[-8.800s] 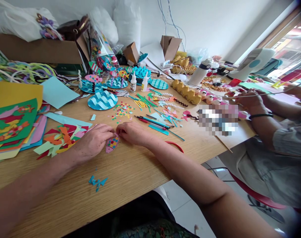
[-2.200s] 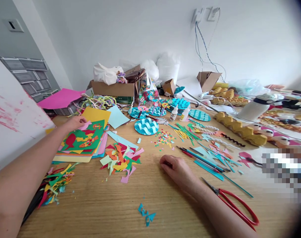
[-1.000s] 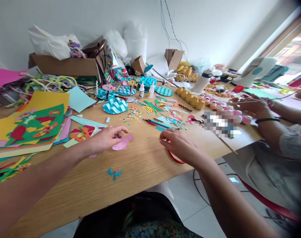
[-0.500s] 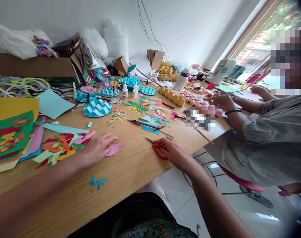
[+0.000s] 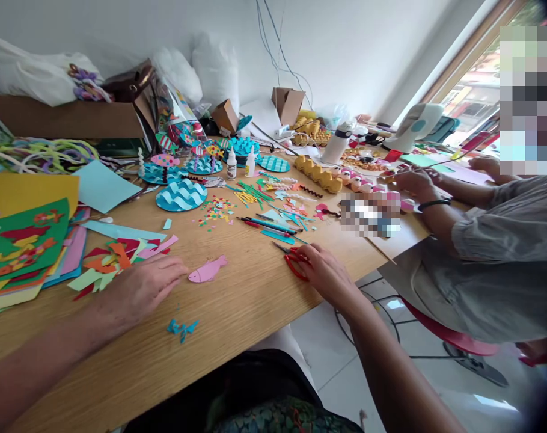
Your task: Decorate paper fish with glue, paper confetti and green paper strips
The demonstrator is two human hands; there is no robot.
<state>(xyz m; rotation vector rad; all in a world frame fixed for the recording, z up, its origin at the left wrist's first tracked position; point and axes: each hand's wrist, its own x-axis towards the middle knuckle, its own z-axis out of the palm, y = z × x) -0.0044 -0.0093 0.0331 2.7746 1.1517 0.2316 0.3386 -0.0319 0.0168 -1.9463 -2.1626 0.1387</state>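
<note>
A small pink paper fish (image 5: 207,270) lies flat on the wooden table, its eye and gill line drawn on the left end. Just left of it my left hand (image 5: 142,285) rests low over the table, fingers stretched out and holding nothing. The fingertips stop short of the fish's head. Over to the right, my right hand (image 5: 326,272) has its fingers curled over the red handles of a pair of scissors (image 5: 295,264). The scissors' blades point up and left, away from me. Crumpled blue paper scraps (image 5: 182,328) lie nearer my body.
Coloured paper offcuts (image 5: 115,264) and a stack of paper sheets (image 5: 30,240) are at the left. Behind the fish are a blue wavy disc (image 5: 181,196), confetti dots (image 5: 217,209), pens (image 5: 271,226) and glue bottles (image 5: 231,164). A co-worker's hand (image 5: 413,180) works at the right.
My left hand has drawn back to the left off the pink fish, which now shows whole. My right hand stays on the scissors, which have shifted slightly. The view has turned a little.
</note>
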